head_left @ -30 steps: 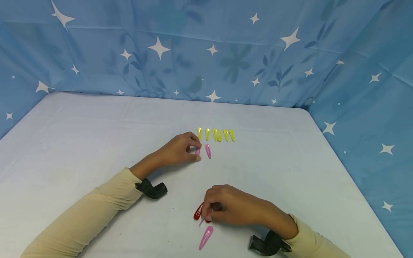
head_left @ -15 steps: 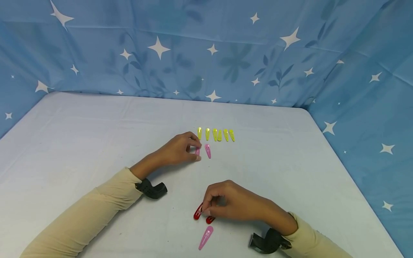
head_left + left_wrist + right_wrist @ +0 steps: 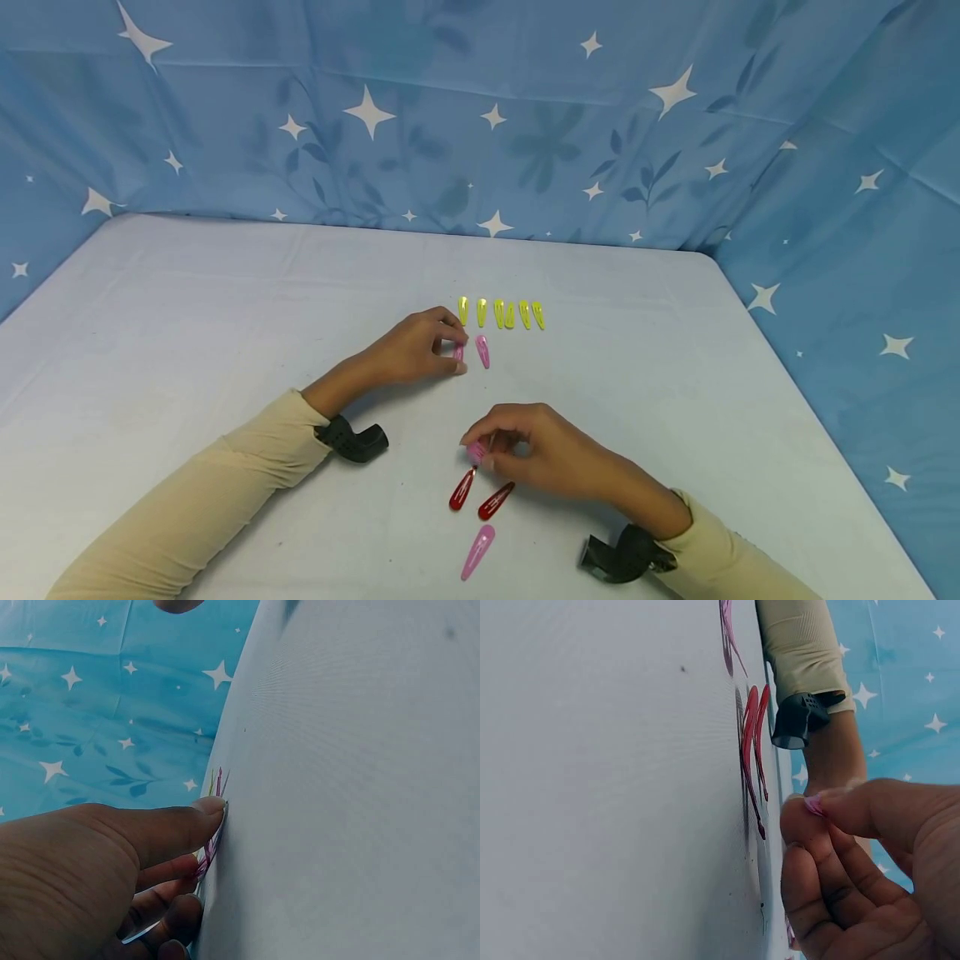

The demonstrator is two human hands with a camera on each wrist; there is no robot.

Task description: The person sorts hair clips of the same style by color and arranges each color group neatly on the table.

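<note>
My left hand pinches a pink snap hair clip lying on the white table, thumb at one end and fingers at the other. Just right of it lies another pink clip. Lower in the head view, my right hand holds a pink snap clip between thumb and fingertip, raised over the table. In the right wrist view only a bit of that held clip shows. Below this hand lie two red hair clips, and nearer me a loose pink clip.
Several yellow hair clips stand in a row behind the left hand's fingertips. The white table runs back to a blue star-patterned curtain. A black wrist camera sits on the left sleeve.
My right hand has lifted a pink clip up and away from the red clips, which now show fully. My left hand stays in place.
</note>
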